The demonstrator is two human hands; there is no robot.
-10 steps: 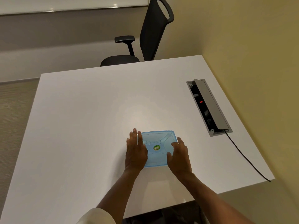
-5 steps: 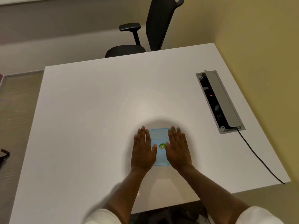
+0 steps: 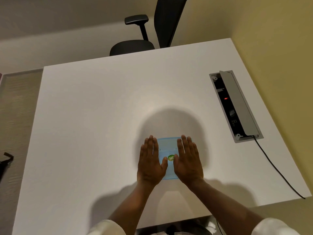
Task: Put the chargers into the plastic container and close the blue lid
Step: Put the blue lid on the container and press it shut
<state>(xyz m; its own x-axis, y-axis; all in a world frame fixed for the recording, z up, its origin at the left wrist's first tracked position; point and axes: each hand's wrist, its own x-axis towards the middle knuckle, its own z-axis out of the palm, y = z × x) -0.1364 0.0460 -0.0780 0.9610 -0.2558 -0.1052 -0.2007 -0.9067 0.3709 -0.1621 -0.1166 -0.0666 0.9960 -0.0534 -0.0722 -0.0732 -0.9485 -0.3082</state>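
Note:
The blue lid (image 3: 168,146) with a green round sticker (image 3: 170,157) lies on top of the plastic container near the front of the white table (image 3: 94,116). My left hand (image 3: 150,162) rests flat, palm down, on the lid's left half. My right hand (image 3: 188,160) rests flat on its right half. Fingers of both hands are extended and held together, pointing away from me. The container's body and whatever is inside it are hidden under the lid and my hands. No charger is visible.
An open grey power-socket hatch (image 3: 236,106) is set into the table at the right, with a black cable (image 3: 277,170) running from it over the front right edge. A black office chair (image 3: 149,31) stands behind the table. A yellow wall is at the right.
My hands moved from gripping the lid's sides to lying flat on top of it. The view has tilted to look more straight down.

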